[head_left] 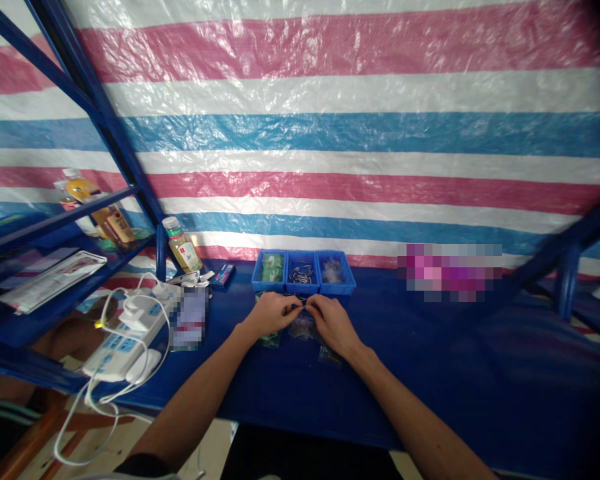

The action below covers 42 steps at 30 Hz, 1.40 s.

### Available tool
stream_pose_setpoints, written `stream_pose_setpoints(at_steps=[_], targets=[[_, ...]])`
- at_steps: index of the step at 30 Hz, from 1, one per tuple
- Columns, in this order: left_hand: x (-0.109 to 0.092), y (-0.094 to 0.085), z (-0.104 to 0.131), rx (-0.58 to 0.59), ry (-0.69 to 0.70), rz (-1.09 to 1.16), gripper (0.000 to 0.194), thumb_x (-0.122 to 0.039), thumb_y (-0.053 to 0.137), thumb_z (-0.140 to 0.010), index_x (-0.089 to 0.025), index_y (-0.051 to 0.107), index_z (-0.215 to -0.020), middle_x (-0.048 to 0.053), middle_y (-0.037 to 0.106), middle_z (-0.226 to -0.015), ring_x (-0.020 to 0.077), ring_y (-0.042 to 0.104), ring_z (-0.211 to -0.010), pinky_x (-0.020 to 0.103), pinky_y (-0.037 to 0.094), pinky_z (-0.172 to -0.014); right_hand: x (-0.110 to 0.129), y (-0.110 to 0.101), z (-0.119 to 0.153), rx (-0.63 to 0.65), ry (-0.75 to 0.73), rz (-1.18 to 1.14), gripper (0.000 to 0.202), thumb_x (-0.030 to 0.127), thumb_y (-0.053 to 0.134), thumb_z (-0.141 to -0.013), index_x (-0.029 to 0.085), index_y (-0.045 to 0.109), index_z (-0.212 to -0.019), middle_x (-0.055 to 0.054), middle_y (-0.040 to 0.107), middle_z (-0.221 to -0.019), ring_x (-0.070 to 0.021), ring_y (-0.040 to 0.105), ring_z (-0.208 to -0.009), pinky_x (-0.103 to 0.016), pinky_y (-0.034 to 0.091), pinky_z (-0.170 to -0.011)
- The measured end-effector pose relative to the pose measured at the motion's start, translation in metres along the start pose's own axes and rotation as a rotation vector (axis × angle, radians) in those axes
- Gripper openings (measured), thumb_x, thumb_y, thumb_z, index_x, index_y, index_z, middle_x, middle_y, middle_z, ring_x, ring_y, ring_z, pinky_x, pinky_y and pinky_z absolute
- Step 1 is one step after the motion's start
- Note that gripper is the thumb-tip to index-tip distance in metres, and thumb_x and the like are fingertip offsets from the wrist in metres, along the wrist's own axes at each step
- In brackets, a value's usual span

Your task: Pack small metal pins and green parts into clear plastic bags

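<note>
My left hand (274, 313) and my right hand (331, 323) meet over the blue table, fingertips pinched close together. Both are closed; a small dark piece shows at the left fingers, too small to name. Just beyond them stand three blue bins side by side. Green packets fill the left bin (271, 288), thin metal pieces lie in the middle bin (303, 289), and clear plastic bags are in the right bin (337, 290). Beneath my hands lie small clear bags (303, 328), a green packet (270, 340) and another clear bag (330, 357) near my right wrist.
A white power strip (115, 353) with looping cables lies at the left, beside a blurred-out phone-like rectangle (189, 320). Behind are a drink bottle (183, 247) and a small blue box (223, 276). Blue frame posts flank the table (430, 373); a pixelated pink item (445, 273) sits right.
</note>
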State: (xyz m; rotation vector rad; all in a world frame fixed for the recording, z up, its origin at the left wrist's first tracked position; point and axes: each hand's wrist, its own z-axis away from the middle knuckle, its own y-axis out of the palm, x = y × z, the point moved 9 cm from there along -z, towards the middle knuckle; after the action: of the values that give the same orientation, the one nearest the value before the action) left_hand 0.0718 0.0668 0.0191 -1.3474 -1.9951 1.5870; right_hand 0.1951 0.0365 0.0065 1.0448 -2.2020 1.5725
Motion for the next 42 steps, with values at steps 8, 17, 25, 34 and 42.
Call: stream_pose_setpoints(at_steps=[8, 17, 25, 34, 42], targets=[[0.002, 0.002, 0.000, 0.003, 0.001, -0.022, 0.014, -0.030, 0.061, -0.095, -0.023, 0.074, -0.098, -0.003, 0.068, -0.064, 0.0119, 0.061, -0.058, 0.023, 0.038, -0.062, -0.004, 0.001, 0.001, -0.030, 0.003, -0.037, 0.006, 0.021, 0.056, -0.099, 0.023, 0.061, -0.099, -0.002, 0.072, -0.094, -0.0203, 0.065, -0.086, -0.032, 0.038, -0.081], [0.001, 0.001, 0.000, -0.003, -0.004, -0.011, 0.016, -0.031, 0.060, -0.096, -0.023, 0.074, -0.099, -0.002, 0.067, -0.064, 0.0121, 0.061, -0.059, 0.023, 0.037, -0.062, -0.001, -0.002, 0.000, -0.041, -0.017, -0.037, 0.011, 0.016, 0.054, -0.097, 0.023, 0.061, -0.096, -0.001, 0.072, -0.093, -0.0200, 0.064, -0.084, -0.032, 0.038, -0.082], [0.002, -0.002, 0.000, -0.014, -0.018, 0.001, 0.017, -0.032, 0.061, -0.096, -0.022, 0.074, -0.097, -0.002, 0.066, -0.063, 0.0114, 0.059, -0.057, 0.023, 0.036, -0.060, -0.001, -0.003, 0.000, -0.033, 0.000, -0.033, 0.011, 0.019, 0.052, -0.098, 0.023, 0.062, -0.095, -0.003, 0.073, -0.094, -0.0211, 0.064, -0.086, -0.033, 0.038, -0.082], [0.002, -0.002, 0.000, -0.016, -0.019, 0.008, 0.017, -0.032, 0.060, -0.097, -0.022, 0.074, -0.098, -0.002, 0.065, -0.062, 0.0110, 0.058, -0.056, 0.022, 0.036, -0.061, -0.003, -0.005, -0.002, -0.042, 0.008, -0.016, 0.011, 0.020, 0.053, -0.099, 0.022, 0.063, -0.093, -0.002, 0.072, -0.092, -0.0206, 0.064, -0.085, -0.033, 0.036, -0.081], [0.001, -0.005, -0.001, -0.022, -0.017, -0.013, 0.018, -0.033, 0.061, -0.096, -0.022, 0.075, -0.098, -0.002, 0.066, -0.062, 0.0113, 0.058, -0.057, 0.023, 0.037, -0.062, -0.005, -0.008, -0.001, -0.056, 0.003, -0.004, 0.015, 0.021, 0.052, -0.100, 0.023, 0.063, -0.090, -0.003, 0.072, -0.092, -0.0211, 0.064, -0.087, -0.033, 0.036, -0.080]])
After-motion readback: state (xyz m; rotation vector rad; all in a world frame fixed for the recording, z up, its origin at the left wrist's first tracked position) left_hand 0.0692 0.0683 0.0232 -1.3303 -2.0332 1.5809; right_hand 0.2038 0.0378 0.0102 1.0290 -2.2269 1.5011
